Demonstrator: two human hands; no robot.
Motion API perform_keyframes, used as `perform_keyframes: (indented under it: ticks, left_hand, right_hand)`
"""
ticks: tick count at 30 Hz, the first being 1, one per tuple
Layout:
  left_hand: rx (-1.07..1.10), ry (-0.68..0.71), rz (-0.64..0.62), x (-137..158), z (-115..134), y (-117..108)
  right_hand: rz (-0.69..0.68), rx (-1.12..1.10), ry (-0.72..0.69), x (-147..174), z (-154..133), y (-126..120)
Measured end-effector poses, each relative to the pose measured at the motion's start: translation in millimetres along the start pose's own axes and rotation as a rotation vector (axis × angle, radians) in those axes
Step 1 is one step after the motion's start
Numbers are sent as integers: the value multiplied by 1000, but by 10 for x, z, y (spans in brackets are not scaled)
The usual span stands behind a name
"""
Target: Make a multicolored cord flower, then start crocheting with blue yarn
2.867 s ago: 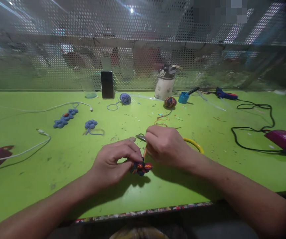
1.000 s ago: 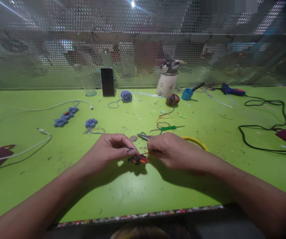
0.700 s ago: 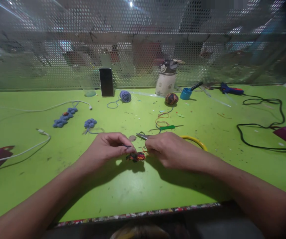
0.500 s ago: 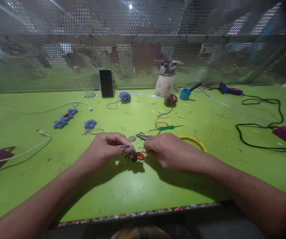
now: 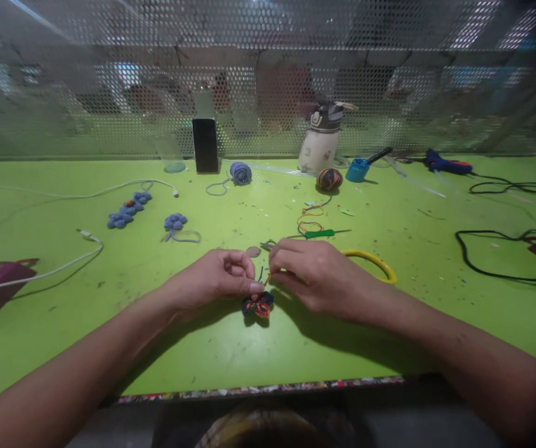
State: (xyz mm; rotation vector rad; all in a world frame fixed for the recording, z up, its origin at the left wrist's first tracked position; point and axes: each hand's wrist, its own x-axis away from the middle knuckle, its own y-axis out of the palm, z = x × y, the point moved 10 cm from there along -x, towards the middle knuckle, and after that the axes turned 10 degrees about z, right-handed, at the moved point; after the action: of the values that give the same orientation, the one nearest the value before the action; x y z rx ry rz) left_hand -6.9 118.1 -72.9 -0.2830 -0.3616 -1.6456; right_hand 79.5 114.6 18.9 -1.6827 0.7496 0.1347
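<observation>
A small multicoloured crochet piece (image 5: 257, 306), dark with red and orange loops and shaped like a bow or butterfly, hangs just above the table. My left hand (image 5: 216, 275) pinches its upper edge between thumb and fingers. A short dark yarn end sticks up beside that thumb. Close on the right, my right hand (image 5: 314, 270) has its fingertips closed on a red-orange yarn tail (image 5: 267, 280) running up from the piece. Scissors lie partly hidden behind my right hand, their yellow handle (image 5: 373, 262) showing to its right. A flat greyish disc (image 5: 253, 251) rests near the blade tips.
Beyond the hands lie a green-handled crochet hook (image 5: 319, 234), a multicoloured yarn ball (image 5: 329, 180) and a blue yarn ball (image 5: 240, 173). Blue crochet flowers (image 5: 175, 221) are at left. A phone (image 5: 205, 145), a bottle (image 5: 320, 140) and a glue gun (image 5: 448, 163) stand or lie farther back.
The crochet piece has tilted to show its loops and sits slightly lower. My right fingertips have moved up off the table side, lifting the yarn tail. The camera view has shifted slightly.
</observation>
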Motion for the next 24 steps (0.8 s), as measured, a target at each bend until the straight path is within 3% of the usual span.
perform_keyframes:
  ticks: [9, 15, 21, 24]
  left_hand:
    - [-217, 35, -35, 53, 11, 47]
    - [-137, 32, -44, 57, 11, 81]
    - [26, 8, -16, 43, 36, 45]
    - [77, 23, 9, 42, 80, 21]
  right_hand:
    - [68, 9, -92, -23, -110, 46]
    - [98, 13, -30, -79, -109, 53]
    - [313, -7, 110, -75, 76, -330]
    - [229, -121, 135, -64, 86, -302]
